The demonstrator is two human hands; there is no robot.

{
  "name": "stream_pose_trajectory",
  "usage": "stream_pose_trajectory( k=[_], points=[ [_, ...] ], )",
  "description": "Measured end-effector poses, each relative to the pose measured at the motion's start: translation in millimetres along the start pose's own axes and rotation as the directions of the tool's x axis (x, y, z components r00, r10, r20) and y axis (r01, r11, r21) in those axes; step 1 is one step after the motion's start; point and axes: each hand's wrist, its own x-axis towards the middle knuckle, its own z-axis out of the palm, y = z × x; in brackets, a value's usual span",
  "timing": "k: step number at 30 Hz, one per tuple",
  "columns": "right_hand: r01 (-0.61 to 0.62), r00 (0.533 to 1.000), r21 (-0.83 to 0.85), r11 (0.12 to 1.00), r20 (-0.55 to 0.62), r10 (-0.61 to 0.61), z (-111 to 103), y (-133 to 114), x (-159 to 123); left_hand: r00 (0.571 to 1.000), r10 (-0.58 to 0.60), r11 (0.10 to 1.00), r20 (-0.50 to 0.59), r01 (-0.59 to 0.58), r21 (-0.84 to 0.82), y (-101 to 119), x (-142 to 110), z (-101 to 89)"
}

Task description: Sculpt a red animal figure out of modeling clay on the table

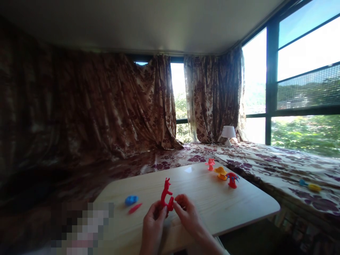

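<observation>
A red toy animal figure (166,193), with a long upright body and pointed ears or horns, stands up between my hands above the table. My left hand (155,216) is closed round its lower part, thumb in front. From the other side my right hand (187,210) has its thumb and fingertips pinched at the figure's short right-hand part; the fingers partly cover the contact. To the left of my hands, a blue plastic piece (131,200) and a slim red pointed piece (135,208) lie on the pale wooden table (186,184).
At the table's far right stand a pink toy figure (210,164), a yellow one (220,173) and a red one with blue parts (232,180). A blue and yellow toy (310,185) lies on the flowered cover beyond. Farther back is a white lamp (228,132).
</observation>
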Motion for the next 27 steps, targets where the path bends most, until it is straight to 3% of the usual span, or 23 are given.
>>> stream_pose_trajectory(
  k=[6,18,27],
  points=[
    [0.034,0.998,-0.136,0.990,0.064,-0.025,-0.3,-0.5,-1.2,0.999,0.030,1.000,0.017,-0.029,-0.009,-3.7,1.4,-1.1],
    [0.060,0.994,-0.055,0.997,0.099,-0.055,0.0,5.1,-2.0,0.997,0.042,0.999,0.064,-0.042,-0.011,-6.2,2.8,-2.9],
    [0.050,0.987,0.034,0.998,0.152,-0.055,-1.4,-5.5,-2.4,0.998,0.018,0.997,0.060,-0.013,-0.077,-7.2,3.7,-6.5]
  ],
)
